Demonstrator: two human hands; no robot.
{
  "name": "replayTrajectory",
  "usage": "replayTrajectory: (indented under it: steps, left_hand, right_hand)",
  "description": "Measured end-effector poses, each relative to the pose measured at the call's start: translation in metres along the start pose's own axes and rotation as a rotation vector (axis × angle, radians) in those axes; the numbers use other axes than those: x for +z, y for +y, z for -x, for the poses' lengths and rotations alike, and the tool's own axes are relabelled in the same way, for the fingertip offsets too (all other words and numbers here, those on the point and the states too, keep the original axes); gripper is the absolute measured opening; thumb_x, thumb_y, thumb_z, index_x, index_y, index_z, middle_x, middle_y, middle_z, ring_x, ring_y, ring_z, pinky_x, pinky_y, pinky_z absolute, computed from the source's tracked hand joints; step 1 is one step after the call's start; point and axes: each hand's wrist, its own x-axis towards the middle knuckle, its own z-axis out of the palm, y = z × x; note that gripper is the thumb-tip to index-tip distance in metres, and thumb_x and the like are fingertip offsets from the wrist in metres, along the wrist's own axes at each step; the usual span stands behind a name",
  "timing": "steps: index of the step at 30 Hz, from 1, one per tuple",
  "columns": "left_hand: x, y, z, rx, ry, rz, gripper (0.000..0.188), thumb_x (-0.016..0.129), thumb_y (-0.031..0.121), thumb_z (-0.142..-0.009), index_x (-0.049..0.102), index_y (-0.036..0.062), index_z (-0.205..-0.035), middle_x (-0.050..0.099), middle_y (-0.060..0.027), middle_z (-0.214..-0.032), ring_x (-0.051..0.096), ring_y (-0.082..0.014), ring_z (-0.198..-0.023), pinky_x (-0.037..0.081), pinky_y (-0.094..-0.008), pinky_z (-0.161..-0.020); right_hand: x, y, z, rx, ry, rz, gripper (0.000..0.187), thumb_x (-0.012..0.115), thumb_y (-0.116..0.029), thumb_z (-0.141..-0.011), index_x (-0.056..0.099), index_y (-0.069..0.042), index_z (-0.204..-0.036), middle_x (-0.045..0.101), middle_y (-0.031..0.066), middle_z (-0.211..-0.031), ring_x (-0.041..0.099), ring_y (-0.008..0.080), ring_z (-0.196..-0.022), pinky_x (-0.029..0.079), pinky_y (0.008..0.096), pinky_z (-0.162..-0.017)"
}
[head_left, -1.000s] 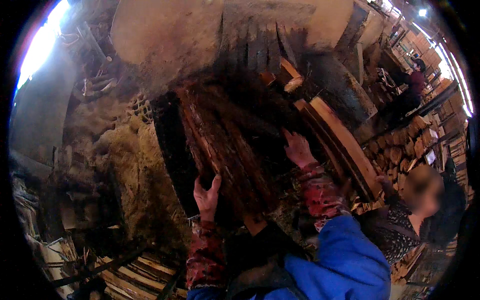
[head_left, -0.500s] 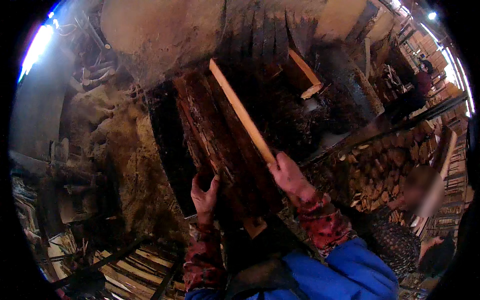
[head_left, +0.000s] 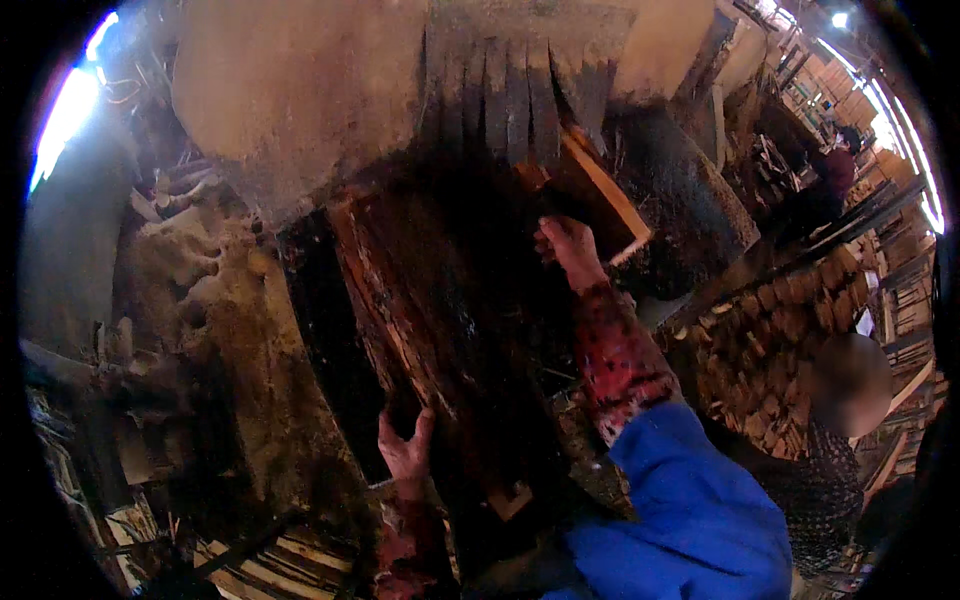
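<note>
A rough, bark-edged board (head_left: pixel 385 310) lies lengthwise on a dark machine bed (head_left: pixel 322 300). Around its near left edge is my left hand (head_left: pixel 404 452), with the thumb on the wood side and the fingers along the outer edge. Farther forward and to the right, my right hand (head_left: pixel 568 250) has its fingers curled. It is just left of a pale-edged wooden plank (head_left: pixel 608 195), and deep shadow hides what the fingers hold, if anything. That plank slants out from under hanging dark strips (head_left: pixel 510 100).
Large tan panels (head_left: pixel 300 80) rise behind the bed. Sawdust (head_left: pixel 230 330) is heaped on the left. Cut wood (head_left: pixel 790 330) is stacked at the right, where a co-worker in a patterned top (head_left: pixel 825 490) stands close. Another person (head_left: pixel 835 170) is farther back.
The narrow pale wood strip has left my right hand, which has moved forward toward the plank. That plank now sits slightly lower. My left hand stays at the board's near edge.
</note>
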Motion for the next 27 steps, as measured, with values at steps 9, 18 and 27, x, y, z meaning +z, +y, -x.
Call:
replayTrajectory:
  steps: [9,18,27]
  left_hand:
    - [-0.007,-0.040,-0.004,-0.060,0.012,-0.214,0.055,0.075,0.021,-0.079,0.051,-0.0101,-0.118,0.064,-0.0175,-0.105,0.059,-0.0219,-0.096,0.047,-0.0350,-0.085]
    - [0.002,0.001,-0.003,0.042,-0.039,-0.068,0.053,0.074,0.018,-0.081,0.051,-0.0082,-0.121,0.064,-0.0159,-0.109,0.059,-0.0223,-0.099,0.046,-0.0338,-0.089]
    - [-0.002,-0.050,-0.006,0.087,0.023,0.086,0.050,0.075,0.023,-0.080,0.055,-0.0050,-0.117,0.064,-0.0161,-0.107,0.060,-0.0219,-0.096,0.048,-0.0352,-0.083]
  right_hand:
    - [0.009,0.051,-0.146,-0.218,0.132,0.215,0.027,0.064,-0.023,-0.087,0.063,-0.003,-0.106,0.065,0.0030,-0.081,0.061,0.0197,-0.069,0.048,0.0311,-0.061]
    - [0.016,-0.001,-0.016,-0.104,-0.060,0.634,0.027,0.058,-0.029,-0.090,0.066,-0.006,-0.101,0.068,0.0084,-0.084,0.067,0.0250,-0.077,0.052,0.0349,-0.061]
    - [0.009,-0.015,0.221,-0.224,0.039,0.673,0.024,0.061,-0.024,-0.089,0.062,-0.001,-0.091,0.066,0.0121,-0.078,0.060,0.0210,-0.063,0.047,0.0349,-0.056]
